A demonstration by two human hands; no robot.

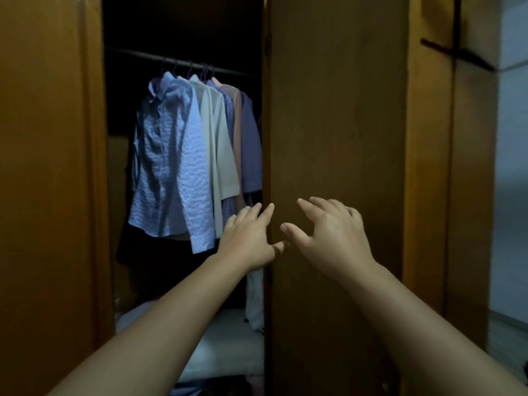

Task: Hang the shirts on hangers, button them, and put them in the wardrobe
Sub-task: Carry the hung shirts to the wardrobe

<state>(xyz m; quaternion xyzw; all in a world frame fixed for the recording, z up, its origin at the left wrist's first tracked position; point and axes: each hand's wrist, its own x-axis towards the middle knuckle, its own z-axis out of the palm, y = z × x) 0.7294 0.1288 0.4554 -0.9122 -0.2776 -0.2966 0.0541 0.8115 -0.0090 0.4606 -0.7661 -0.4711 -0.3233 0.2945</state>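
Note:
Several shirts hang on hangers from the rail (pixel 183 62) inside the dark wardrobe. The front one is a light blue patterned shirt (pixel 168 167). Behind it hang a white shirt (pixel 220 144), a pinkish shirt (pixel 233 110) and a dark blue shirt (pixel 251 144). My left hand (pixel 248 238) reaches forward with straight fingers at the inner edge of the right wardrobe door (pixel 337 138), holding nothing. My right hand (pixel 331 232) is spread in front of that door's face, fingers loosely bent, holding nothing. Whether either hand touches the door I cannot tell.
The left wardrobe door (pixel 48 167) stands at the left. Pale folded fabric (pixel 228 344) lies on the wardrobe floor, and a white cloth (pixel 255 298) hangs beside the door edge. A pale wall and floor (pixel 511 195) show at the far right.

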